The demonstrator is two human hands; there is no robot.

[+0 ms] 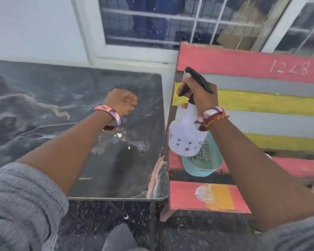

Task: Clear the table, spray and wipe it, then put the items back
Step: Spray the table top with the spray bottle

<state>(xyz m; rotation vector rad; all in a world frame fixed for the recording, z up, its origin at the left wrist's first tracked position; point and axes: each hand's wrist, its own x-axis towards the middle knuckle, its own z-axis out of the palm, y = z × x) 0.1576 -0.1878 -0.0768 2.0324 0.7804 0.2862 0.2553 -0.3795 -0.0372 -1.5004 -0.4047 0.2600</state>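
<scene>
The dark marbled table (43,98) fills the left half of the view, with a wet patch of liquid (123,140) near its right side. My left hand (122,101) hovers over the table as a closed fist and holds nothing. My right hand (199,93) grips the black trigger head of a white spray bottle (186,134), held over the gap between the table and the bench. The nozzle points away toward the wall.
A striped pink, yellow and grey wooden bench (261,104) stands right of the table. A teal mesh basket (205,163) with dark striped items sits on its seat, under the bottle. A barred window (170,20) is behind. Dark speckled floor lies below.
</scene>
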